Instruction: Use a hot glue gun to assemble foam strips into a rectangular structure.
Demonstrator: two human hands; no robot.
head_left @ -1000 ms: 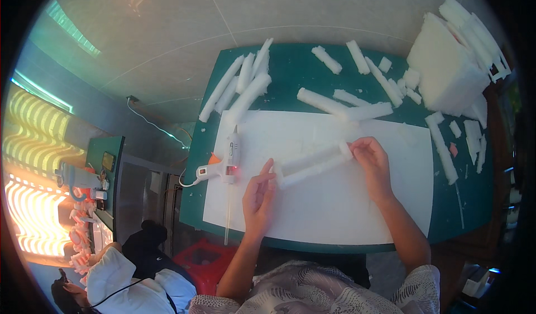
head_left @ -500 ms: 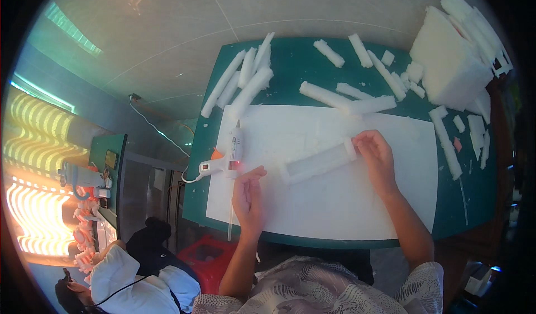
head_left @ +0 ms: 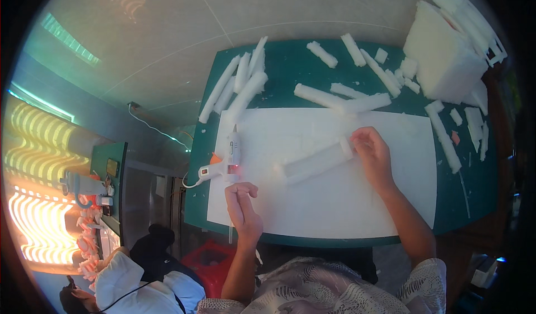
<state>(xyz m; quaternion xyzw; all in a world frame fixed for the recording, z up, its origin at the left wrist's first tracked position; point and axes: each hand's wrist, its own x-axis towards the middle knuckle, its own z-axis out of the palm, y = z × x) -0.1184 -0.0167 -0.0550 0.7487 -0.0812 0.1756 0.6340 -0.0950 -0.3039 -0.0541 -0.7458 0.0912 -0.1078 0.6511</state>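
My right hand (head_left: 371,153) pinches the right end of a long white foam piece (head_left: 317,164), shaped like a shallow frame or trough. It slants across a white sheet (head_left: 335,210), its left end lower and blurred. My left hand (head_left: 244,209) is at the sheet's left part, fingers curled together and nothing visible in them. Just beyond its fingertips lies a white glue gun (head_left: 232,153) with a small red light and an orange part, its nozzle pointing to the far side. Whether the foam piece rests on the sheet or is slightly raised, I cannot tell.
White foam strips (head_left: 218,87) lie at the green table's (head_left: 290,57) far left, with more strips (head_left: 318,96) behind the sheet. A big white foam block (head_left: 441,51) and scraps occupy the right. A red stool (head_left: 209,258) and a person in white (head_left: 128,277) are at lower left.
My left hand has drawn slightly back from the glue gun, and its fingers have curled in. The right hand keeps its hold on the foam piece; the whole view has shifted slightly.
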